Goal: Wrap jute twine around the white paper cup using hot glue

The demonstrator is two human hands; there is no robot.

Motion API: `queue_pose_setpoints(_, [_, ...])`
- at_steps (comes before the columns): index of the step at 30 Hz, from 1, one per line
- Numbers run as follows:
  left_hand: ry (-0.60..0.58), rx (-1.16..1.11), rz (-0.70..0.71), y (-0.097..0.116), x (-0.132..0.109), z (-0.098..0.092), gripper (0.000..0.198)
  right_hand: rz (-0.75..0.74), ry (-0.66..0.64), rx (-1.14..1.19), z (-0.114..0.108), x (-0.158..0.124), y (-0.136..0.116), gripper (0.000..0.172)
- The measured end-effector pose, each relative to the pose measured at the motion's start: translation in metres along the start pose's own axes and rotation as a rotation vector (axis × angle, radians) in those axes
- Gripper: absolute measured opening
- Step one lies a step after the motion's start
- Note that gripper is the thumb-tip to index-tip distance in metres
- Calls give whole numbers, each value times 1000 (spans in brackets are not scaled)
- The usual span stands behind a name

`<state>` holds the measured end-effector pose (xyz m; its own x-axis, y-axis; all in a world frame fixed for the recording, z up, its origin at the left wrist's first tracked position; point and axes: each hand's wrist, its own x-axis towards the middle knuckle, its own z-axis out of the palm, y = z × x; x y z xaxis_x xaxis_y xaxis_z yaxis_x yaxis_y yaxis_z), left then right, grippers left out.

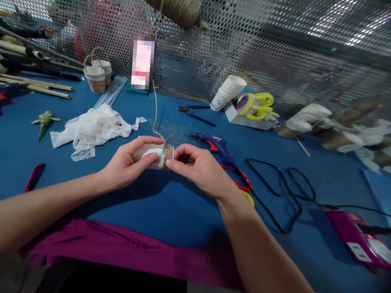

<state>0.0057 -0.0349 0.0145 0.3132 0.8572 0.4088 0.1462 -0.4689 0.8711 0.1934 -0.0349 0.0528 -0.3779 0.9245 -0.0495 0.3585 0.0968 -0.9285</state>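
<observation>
A white paper cup lies sideways between my hands, with a band of brown twine wound around its right end. My left hand is closed around the cup's white part, thumb in front and fingers behind. At the twine-wrapped end, my right hand pinches the edge with thumb and fingers. From the band a strand of twine runs up to a big twine spool hanging at the mesh. Just right of my right hand lies a blue glue gun, partly over red-handled scissors.
White lace lies left. Behind it stand small twine-wrapped baskets. Pliers, stacked paper cups and a tray with yellow scissors sit at the back. A black cable loops towards a purple power strip. Perforated metal mesh closes the back.
</observation>
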Motion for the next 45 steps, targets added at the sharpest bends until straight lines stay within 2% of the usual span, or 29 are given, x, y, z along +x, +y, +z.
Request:
queue_pose_setpoints(6, [-17, 198, 117, 2, -3, -1, 29, -2, 35, -40, 1, 1, 0, 22])
queue_pose_setpoints(13, [-49, 246, 186, 1, -3, 0, 29, 27, 72, -36, 1, 2, 1, 23])
queue_pose_setpoints(35, [-108, 350, 240, 1, -4, 0, 31, 75, 118, -93, 5, 2, 3, 15])
queue_pose_setpoints(41, [-100, 339, 217, 1, -3, 0, 31, 115, 93, 63, 5, 3, 3, 17])
queue_pose_setpoints(45, [-88, 313, 178, -1, -1, 0, 31, 71, 118, 91, 6, 5, 6, 22])
